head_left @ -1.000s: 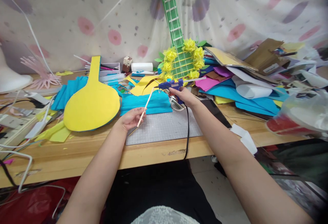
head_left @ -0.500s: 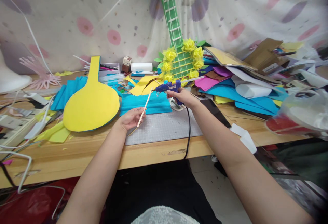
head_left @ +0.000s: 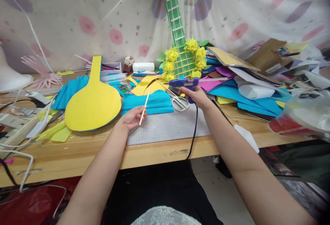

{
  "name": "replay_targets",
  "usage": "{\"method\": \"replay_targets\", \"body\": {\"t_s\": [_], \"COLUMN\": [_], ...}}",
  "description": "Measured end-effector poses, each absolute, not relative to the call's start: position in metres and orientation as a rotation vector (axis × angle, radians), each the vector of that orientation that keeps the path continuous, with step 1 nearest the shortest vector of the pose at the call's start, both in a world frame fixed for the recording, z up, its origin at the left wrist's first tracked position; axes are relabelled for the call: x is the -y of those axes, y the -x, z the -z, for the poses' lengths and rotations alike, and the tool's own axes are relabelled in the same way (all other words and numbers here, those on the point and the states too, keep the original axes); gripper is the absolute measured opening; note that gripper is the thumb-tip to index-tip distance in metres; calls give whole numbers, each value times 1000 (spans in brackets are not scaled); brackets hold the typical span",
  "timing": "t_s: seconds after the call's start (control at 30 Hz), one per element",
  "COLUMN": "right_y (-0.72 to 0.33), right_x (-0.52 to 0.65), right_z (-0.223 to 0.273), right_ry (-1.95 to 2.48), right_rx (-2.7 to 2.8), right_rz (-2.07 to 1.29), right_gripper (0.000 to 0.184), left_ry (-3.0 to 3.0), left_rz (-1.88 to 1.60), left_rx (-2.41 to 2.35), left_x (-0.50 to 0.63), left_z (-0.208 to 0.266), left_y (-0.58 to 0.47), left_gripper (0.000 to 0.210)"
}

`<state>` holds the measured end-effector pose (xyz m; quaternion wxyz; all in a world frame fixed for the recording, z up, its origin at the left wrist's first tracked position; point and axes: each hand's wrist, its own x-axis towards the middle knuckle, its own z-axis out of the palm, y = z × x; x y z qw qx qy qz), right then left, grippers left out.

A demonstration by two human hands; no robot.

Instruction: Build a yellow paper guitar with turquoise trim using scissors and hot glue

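Between the fingers of my left hand (head_left: 133, 117) is a thin pale stick (head_left: 145, 105), tilted with its upper end leaning right. My right hand (head_left: 198, 97) is wrapped round a blue hot glue gun (head_left: 186, 83), its nozzle pointing left and a glue stick showing at its back. The gun is apart from the pale stick. Below the gun lie scissors (head_left: 178, 103) with light handles, beside folded blue crepe paper (head_left: 148, 102). A grey cutting mat (head_left: 165, 128) is under and between my hands.
A yellow guitar-shaped cutout (head_left: 92, 106) stands at left. Behind, a green paper guitar (head_left: 182, 63) with yellow flowers leans on the curtain. Coloured paper (head_left: 227, 87) is piled at right, near a clear plastic tub (head_left: 304, 115). A power strip (head_left: 15, 128) and cables lie far left.
My right hand has drawn the glue gun to the right, away from the pale stick's upper end. The scissors now show more. My left hand stays nearly still.
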<state>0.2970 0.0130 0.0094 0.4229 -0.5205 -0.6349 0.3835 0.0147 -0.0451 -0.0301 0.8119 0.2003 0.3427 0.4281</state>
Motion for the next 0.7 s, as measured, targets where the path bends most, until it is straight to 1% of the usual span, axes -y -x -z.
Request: {"method": "replay_targets", "body": {"t_s": [0.13,0.3,0.43,0.7], "right_y": [-344,-370,-365,-357], "right_x": [-26,-26,-28,-32], "right_z": [18,54,60,57], "right_ry": [1486,1756,1894,1973], "right_rx": [1365,1337,1342,1394], "right_rz": [-650,-456,-381,-357], "right_gripper": [41,48,52,53], "left_ry": [-426,-454,-477,-543], "left_rz": [-988,-1085,-1149,-1153], "left_rx": [-729,-722,-729,-720], "left_x": [45,45,44,42], "left_z": [27,25,24,32], "left_y": [-15,-12,-10,-8], "left_gripper": [8,6,6,8]}}
